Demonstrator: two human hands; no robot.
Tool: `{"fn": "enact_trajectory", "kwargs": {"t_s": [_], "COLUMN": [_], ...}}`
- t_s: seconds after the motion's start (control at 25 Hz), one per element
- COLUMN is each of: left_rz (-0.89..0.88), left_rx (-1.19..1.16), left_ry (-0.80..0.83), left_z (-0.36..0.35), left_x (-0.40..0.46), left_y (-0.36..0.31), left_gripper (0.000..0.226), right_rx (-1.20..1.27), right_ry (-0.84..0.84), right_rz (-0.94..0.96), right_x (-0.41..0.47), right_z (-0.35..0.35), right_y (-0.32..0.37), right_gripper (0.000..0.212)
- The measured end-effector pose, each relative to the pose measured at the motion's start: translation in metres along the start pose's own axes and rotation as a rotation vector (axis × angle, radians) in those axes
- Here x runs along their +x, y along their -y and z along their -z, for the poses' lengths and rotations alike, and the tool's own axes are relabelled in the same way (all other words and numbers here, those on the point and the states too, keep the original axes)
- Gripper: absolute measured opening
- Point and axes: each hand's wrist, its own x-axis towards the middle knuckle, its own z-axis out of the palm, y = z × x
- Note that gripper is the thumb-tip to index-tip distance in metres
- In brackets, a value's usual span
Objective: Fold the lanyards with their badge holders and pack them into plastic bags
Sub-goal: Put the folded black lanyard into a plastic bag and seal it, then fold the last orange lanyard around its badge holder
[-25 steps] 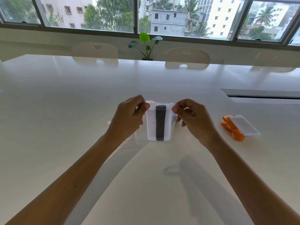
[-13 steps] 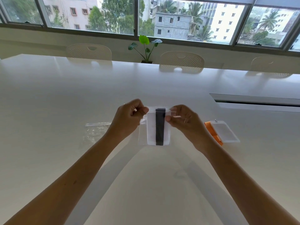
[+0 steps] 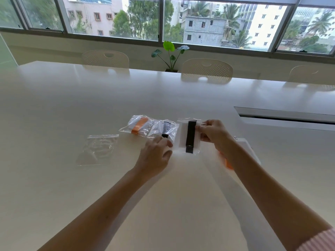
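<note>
Pinching bagged black lanyard [image 3: 190,135] top edge: right hand [image 3: 213,131]; left hand [image 3: 156,153] gripping bag's lower-left corner.

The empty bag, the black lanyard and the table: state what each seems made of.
Empty bag: thin clear plastic film, glossy; it wrinkles and the table shows through.
Black lanyard: apparently woven fabric strap, matte, folded flat inside its bag.
Table: smooth white top, semi-gloss, mirroring window and chairs; laminate or lacquer, cannot tell which.
</note>
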Motion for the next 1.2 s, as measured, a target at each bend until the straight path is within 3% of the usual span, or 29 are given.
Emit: {"fn": "enact_trajectory", "kwargs": {"t_s": [0.12, 0.28, 0.36, 0.44, 0.52, 0.64, 0.8, 0.96, 1.04, 1.2], "left_rz": [-0.019, -0.034, -0.043, -0.044, -0.045, -0.039, -0.049, -0.055, -0.056, -0.051], "left_rx": [0.164, 0.205, 0.23, 0.235, 0.231, 0.229, 0.231, 0.231, 0.226, 0.224], "left_ry": [0.089, 0.1, 0.09, 0.08, 0.076, 0.082, 0.08, 0.086, 0.092, 0.09], "left_z": [-0.014, -0.019, -0.017, -0.016, -0.015, -0.014, -0.014, -0.014, -0.014, -0.014], "left_x": [-0.016, -0.028, -0.031, -0.032, -0.032, -0.031, -0.031, -0.03, -0.03, -0.03], "left_y": [0.0, 0.002, 0.002, 0.001, 0.0, 0.0, 0.001, 0.002, 0.003, 0.002], "left_gripper": [0.023, 0.033, 0.035, 0.036, 0.036, 0.037, 0.036, 0.035, 0.035, 0.035], "right_rx": [-0.082, -0.167, -0.236, -0.293, -0.425, -0.657, -0.966, -0.75, -0.636, -0.641], "right_ry": [0.039, 0.011, -0.008, -0.052, -0.087, -0.16, -0.187, -0.045, -0.071, -0.182], "right_rz": [-0.073, -0.11, -0.075, -0.021, 0.065, 0.158, -0.011, -0.185, -0.167, -0.073], "right_x": [0.024, 0.046, 0.046, 0.043, 0.036, 0.027, 0.012, -0.004, -0.008, -0.01], "right_z": [0.001, -0.001, -0.001, 0.006, 0.023, 0.062, 0.114, 0.141, 0.143, 0.143], "right_y": [-0.005, -0.013, -0.015, -0.019, -0.016, -0.015, -0.031, -0.048, -0.049, -0.036], "right_gripper": [0.012, 0.029, 0.013, 0.036, 0.042, 0.035, 0.056, 0.056, 0.056, 0.073]}}
